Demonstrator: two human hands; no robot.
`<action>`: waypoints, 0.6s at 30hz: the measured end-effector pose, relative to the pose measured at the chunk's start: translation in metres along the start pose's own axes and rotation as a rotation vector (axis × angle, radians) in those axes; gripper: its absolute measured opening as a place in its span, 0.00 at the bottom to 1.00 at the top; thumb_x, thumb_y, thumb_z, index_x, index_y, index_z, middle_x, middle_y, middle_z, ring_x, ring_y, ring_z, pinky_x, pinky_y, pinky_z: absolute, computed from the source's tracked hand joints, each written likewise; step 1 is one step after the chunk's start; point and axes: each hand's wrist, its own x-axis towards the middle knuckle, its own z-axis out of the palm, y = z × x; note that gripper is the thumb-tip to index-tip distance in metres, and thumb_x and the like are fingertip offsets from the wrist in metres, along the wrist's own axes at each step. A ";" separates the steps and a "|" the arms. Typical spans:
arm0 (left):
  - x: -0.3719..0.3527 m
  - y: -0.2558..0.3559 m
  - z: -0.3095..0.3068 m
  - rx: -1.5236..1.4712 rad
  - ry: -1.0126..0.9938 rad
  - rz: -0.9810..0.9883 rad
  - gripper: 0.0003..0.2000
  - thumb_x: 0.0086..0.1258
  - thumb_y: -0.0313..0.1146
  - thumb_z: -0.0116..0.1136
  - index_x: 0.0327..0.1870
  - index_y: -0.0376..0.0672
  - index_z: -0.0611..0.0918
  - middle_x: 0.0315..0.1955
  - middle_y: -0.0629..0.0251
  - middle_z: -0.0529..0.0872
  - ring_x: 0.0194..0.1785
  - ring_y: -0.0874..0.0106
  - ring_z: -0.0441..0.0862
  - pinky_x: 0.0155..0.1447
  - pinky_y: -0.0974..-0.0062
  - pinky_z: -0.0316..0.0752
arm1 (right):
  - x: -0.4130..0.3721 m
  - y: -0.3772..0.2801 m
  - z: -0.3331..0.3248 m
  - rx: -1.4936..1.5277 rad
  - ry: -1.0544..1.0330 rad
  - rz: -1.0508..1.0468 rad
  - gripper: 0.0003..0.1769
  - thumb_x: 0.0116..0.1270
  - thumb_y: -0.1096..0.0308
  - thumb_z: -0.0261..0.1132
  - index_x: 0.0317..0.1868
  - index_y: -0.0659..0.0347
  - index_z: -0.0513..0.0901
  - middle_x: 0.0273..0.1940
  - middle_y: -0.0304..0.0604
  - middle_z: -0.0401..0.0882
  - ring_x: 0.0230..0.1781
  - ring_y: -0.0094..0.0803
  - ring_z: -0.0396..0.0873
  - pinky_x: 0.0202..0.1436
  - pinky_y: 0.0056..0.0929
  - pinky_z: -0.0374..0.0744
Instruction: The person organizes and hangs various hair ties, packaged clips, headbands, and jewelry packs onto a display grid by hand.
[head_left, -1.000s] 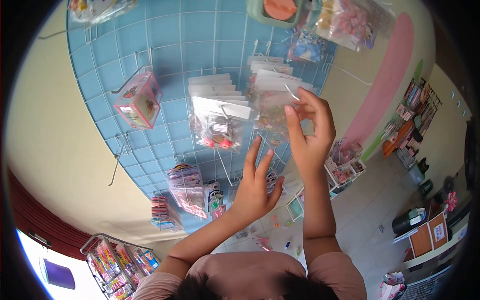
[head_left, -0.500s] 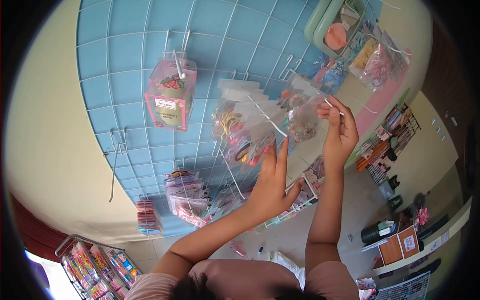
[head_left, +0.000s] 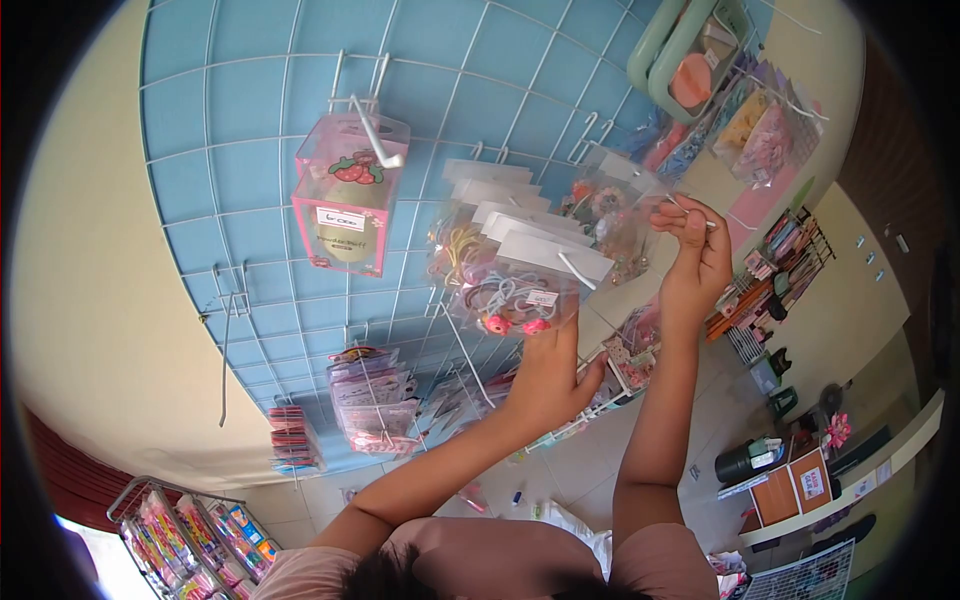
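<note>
Clear packets of hair ties [head_left: 515, 295] with white header cards hang on a white wire hook in the middle of the rack. The front packet shows pale blue ties, pink beads and a small price label. My left hand [head_left: 555, 375] is raised just below and behind this packet, its thumb apart and its fingertips hidden by the packet. To the right, more clear packets [head_left: 610, 215] with beaded pieces hang on another hook. My right hand [head_left: 695, 250] is closed, its fingertips pinching around that white hook's end, close to the packets' upper edge.
A boxed powder puff [head_left: 345, 215] hangs from the blue-backed wire grid [head_left: 235, 100]. A bare hook [head_left: 226, 340] juts out at lower left. Stacked packets [head_left: 370, 400] hang below. Green cases [head_left: 690, 70] hang at upper right. A stocked rack [head_left: 185, 535] stands at lower left.
The middle packets now sit nearer the hook's tip, the front one facing me. My left fingertips have gone behind it. My right hand stays at its hook, slightly lower and farther right in view.
</note>
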 end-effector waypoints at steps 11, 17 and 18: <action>0.005 -0.009 0.012 -0.034 0.012 -0.032 0.41 0.60 0.28 0.54 0.72 0.31 0.45 0.69 0.32 0.46 0.72 0.38 0.45 0.73 0.51 0.46 | 0.005 0.004 0.002 0.009 0.089 -0.009 0.15 0.76 0.67 0.50 0.46 0.72 0.76 0.36 0.49 0.82 0.35 0.30 0.82 0.43 0.27 0.80; 0.005 -0.029 0.021 -0.103 0.037 -0.092 0.40 0.57 0.24 0.52 0.72 0.31 0.47 0.69 0.34 0.51 0.72 0.42 0.50 0.74 0.56 0.49 | 0.011 -0.003 0.002 -0.014 0.063 -0.016 0.15 0.75 0.67 0.51 0.46 0.73 0.76 0.36 0.49 0.82 0.35 0.30 0.82 0.42 0.27 0.81; 0.005 -0.031 0.021 -0.095 0.036 -0.094 0.40 0.57 0.24 0.52 0.72 0.32 0.47 0.68 0.34 0.52 0.72 0.42 0.51 0.73 0.56 0.49 | 0.009 -0.002 0.002 -0.008 0.064 -0.012 0.15 0.75 0.67 0.51 0.46 0.73 0.76 0.36 0.49 0.82 0.35 0.30 0.82 0.42 0.27 0.81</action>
